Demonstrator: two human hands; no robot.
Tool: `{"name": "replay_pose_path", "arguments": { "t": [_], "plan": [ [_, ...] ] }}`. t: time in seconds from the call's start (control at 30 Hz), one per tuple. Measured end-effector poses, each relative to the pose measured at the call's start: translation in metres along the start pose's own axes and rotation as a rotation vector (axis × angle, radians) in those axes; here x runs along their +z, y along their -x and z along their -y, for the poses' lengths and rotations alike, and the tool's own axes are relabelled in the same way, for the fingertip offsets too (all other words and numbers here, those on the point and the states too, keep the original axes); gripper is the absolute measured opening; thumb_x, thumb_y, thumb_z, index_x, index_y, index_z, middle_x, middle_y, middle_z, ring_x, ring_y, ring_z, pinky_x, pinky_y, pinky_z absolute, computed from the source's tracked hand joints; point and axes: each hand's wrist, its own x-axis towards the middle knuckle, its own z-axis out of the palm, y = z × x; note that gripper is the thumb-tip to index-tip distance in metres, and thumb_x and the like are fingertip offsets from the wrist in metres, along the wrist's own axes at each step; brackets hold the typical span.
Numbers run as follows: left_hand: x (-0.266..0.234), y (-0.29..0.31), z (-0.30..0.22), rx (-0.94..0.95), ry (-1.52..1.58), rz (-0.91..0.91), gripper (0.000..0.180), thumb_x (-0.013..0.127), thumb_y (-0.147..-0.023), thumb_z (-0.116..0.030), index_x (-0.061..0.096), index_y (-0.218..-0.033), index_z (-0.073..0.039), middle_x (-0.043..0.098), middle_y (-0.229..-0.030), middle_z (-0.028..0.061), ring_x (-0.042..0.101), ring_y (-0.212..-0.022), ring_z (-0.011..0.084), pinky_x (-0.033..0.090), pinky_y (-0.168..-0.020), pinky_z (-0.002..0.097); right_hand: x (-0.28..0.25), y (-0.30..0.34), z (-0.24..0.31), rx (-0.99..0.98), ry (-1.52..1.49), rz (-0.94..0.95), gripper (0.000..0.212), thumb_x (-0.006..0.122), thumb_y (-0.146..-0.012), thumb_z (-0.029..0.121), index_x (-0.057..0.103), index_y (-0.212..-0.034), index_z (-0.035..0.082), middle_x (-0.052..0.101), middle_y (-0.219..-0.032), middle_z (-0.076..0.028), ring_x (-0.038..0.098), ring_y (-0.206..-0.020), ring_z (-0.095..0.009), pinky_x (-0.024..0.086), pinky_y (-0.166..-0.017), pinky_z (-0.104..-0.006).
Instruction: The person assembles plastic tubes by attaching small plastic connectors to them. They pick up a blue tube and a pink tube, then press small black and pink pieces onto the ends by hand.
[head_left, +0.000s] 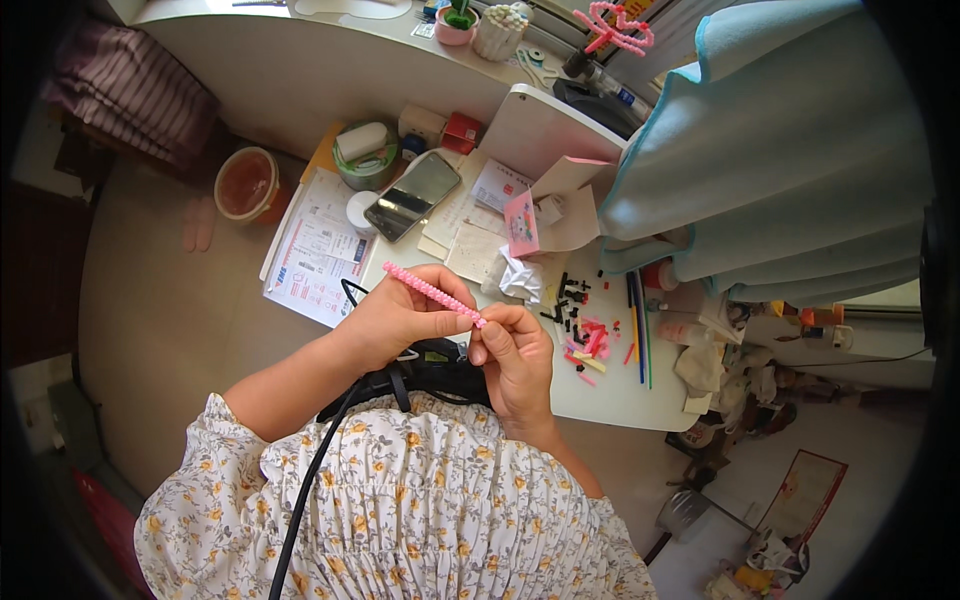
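Observation:
A slim pink rod with a bumpy, beaded-looking surface point(424, 288) slants between my two hands, over the near edge of the white table point(600, 405). My left hand point(400, 325) is closed along its length, thumb on top, and the upper end sticks out past the fingers. At the lower end my right hand point(520, 370) pinches the tip between thumb and fingers. Whether a smaller piece sits in that pinch is hidden. Right of my hands lie a heap of small pink pieces point(595, 340) and several small black pieces point(572, 297).
Long thin blue and green sticks point(640, 330) lie beyond the heap. Crumpled white paper point(520, 278), an open pink box point(570, 215) and a smartphone point(413, 197) occupy the far side. Printed sheets point(318, 255) cover the left. A light blue curtain point(780, 160) hangs at right; a black cable point(310, 480) crosses my front.

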Motion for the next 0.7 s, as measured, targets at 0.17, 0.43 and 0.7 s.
{"name": "replay_pose_path", "arguments": {
  "t": [0.17, 0.43, 0.7],
  "plan": [
    [0.0002, -0.0001, 0.0005, 0.012, 0.038, 0.004, 0.018, 0.068, -0.075, -0.005, 0.054, -0.087, 0.000, 0.061, -0.083, 0.0066, 0.059, -0.078, 0.0105, 0.047, -0.071, 0.0221, 0.0005, 0.0008, 0.0011, -0.007, 0.026, -0.005, 0.008, 0.056, -0.084, 0.002, 0.054, -0.088, -0.003, 0.055, -0.081, -0.008, 0.048, -0.062, -0.011, 0.041, -0.058, -0.0211],
    [0.0007, 0.0013, -0.0062, 0.006, -0.080, 0.023, 0.018, 0.067, -0.075, -0.002, 0.053, -0.087, 0.000, 0.060, -0.084, 0.0065, 0.058, -0.081, 0.0106, 0.047, -0.073, 0.0228, 0.0015, 0.0007, 0.0037, 0.004, 0.026, 0.001, 0.005, 0.055, -0.084, 0.001, 0.054, -0.086, -0.003, 0.055, -0.080, -0.009, 0.049, -0.062, -0.012, 0.041, -0.057, -0.0214],
    [-0.0004, 0.0021, -0.0015, 0.055, -0.138, 0.013, 0.017, 0.068, -0.074, -0.001, 0.054, -0.084, -0.001, 0.060, -0.084, 0.0064, 0.058, -0.080, 0.0105, 0.047, -0.072, 0.0231, 0.0033, 0.0019, 0.0006, -0.057, 0.148, 0.000, 0.005, 0.056, -0.084, 0.001, 0.052, -0.085, -0.003, 0.055, -0.081, -0.009, 0.049, -0.061, -0.011, 0.042, -0.057, -0.0210]
  ]
}}
